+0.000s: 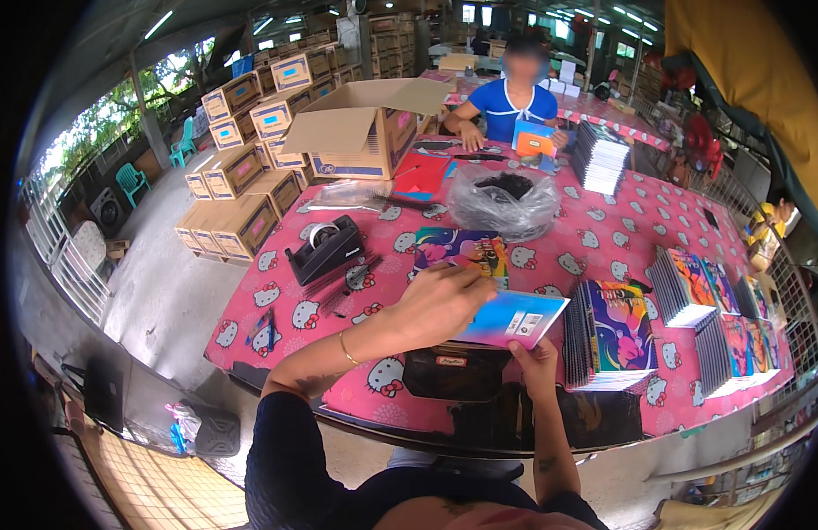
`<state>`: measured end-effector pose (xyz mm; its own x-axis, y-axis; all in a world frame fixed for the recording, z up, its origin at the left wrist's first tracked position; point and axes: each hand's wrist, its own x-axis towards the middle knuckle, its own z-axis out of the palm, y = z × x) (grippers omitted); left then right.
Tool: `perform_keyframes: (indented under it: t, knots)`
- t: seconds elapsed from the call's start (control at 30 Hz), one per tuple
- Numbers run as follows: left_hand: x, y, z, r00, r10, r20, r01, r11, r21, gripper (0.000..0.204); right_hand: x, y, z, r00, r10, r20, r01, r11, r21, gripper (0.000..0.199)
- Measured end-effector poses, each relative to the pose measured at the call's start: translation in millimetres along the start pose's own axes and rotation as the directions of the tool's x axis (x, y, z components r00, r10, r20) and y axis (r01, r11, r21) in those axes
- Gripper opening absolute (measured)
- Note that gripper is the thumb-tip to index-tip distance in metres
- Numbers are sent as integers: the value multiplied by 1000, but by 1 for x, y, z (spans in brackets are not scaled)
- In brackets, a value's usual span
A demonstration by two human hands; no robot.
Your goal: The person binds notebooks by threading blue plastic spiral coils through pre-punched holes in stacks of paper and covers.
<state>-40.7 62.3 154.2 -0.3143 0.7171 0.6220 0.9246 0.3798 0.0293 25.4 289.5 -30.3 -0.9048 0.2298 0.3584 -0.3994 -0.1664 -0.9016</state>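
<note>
Hands are gripping one notebook: left hand pressing its ten-o'clock side, right hand pinching its six-o'clock edge. Keeping the corners squared seems wise.

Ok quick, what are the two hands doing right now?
Left hand: fingers curled, resting on top of the blue booklet.
Right hand: closed on the booklet's lower edge, holding it up.
</note>
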Motion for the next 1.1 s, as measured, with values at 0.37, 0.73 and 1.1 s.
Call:
perform_keyframes:
  t: [0.37, 0.73, 1.1]
  knots:
    - [-10, 10, 11, 997, 8, 80, -21, 986, 167, 23, -3, -9, -11, 985, 145, 95, -145, 989, -14, 46]
    - [-146, 39, 106, 453, -826, -336, 571, 558, -602, 56, -10, 2, 28, 999, -16, 50, 24, 985, -171, 59]
    - [-250, -182, 100, 703, -675, -223, 703, 613, 361, 27, -36, -10, -16, 999, 28, 39, -17, 966, -257, 43]
